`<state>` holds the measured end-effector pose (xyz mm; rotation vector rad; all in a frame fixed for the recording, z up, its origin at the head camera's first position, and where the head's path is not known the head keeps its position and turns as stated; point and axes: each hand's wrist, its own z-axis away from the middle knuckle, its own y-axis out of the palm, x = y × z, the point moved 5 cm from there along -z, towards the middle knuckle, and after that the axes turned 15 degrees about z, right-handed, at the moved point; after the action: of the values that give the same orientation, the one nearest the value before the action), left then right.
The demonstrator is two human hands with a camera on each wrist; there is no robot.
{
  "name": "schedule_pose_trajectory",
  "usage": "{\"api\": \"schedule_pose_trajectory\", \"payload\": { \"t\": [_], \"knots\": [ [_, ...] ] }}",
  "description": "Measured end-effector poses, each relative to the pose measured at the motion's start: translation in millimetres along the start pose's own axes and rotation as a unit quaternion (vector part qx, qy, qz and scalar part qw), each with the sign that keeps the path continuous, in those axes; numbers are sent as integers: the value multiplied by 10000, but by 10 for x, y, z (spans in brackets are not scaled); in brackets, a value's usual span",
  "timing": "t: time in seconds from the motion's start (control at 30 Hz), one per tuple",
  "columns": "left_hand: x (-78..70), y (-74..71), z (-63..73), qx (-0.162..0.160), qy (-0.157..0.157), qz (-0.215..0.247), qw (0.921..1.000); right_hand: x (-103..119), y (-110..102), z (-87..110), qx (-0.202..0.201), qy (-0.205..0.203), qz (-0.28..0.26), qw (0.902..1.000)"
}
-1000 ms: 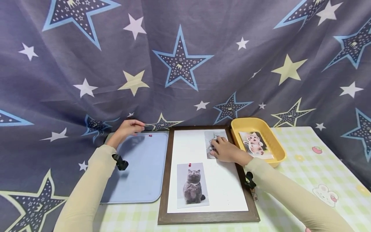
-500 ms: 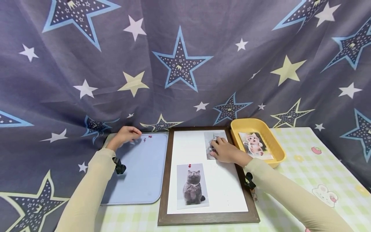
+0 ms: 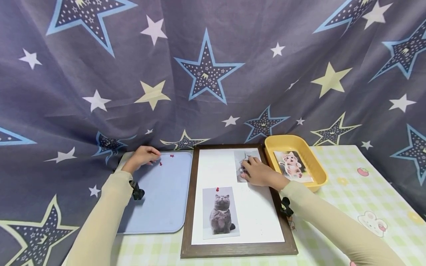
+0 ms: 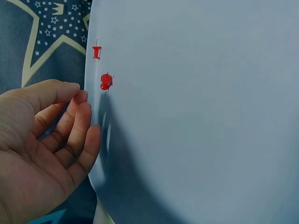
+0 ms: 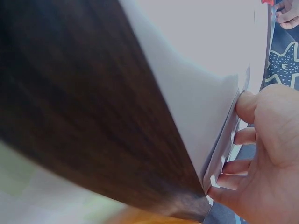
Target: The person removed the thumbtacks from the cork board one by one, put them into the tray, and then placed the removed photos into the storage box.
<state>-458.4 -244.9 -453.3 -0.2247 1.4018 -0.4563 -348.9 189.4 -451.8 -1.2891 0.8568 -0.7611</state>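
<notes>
Your left hand, fingers loose, holds nothing beside the nearer red plastic pushpin, likely light, best pinched at its head, on the pale-blue tray; your right hand presses the grey photo.

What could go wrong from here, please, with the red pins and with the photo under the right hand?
The left hand might get pricked: the red pins lie close to it, with a bare needle showing. They also lie near the edge of the blue tray, so a clumsy touch could knock one off. No pin shows in the upper photo, so it might shift if the right hand slips.
</notes>
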Motion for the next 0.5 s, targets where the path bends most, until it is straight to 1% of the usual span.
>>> {"api": "schedule_pose_trajectory", "payload": {
  "t": [0.17,0.27,0.37,0.5],
  "knots": [
    [4,-14,-14,-27,-105,9,9999,-16,14,-13,24,1,-3,10000],
    [6,-14,-21,-26,-114,-12,9999,-18,12,-14,9,-8,14,10000],
    [0,-4,-28,-1,-53,7,10000,-12,1,-10,-33,-19,20,10000],
    [-79,59,5,51,61,79,9999,-12,6,-12,-58,-19,27,10000]
  ]
}}
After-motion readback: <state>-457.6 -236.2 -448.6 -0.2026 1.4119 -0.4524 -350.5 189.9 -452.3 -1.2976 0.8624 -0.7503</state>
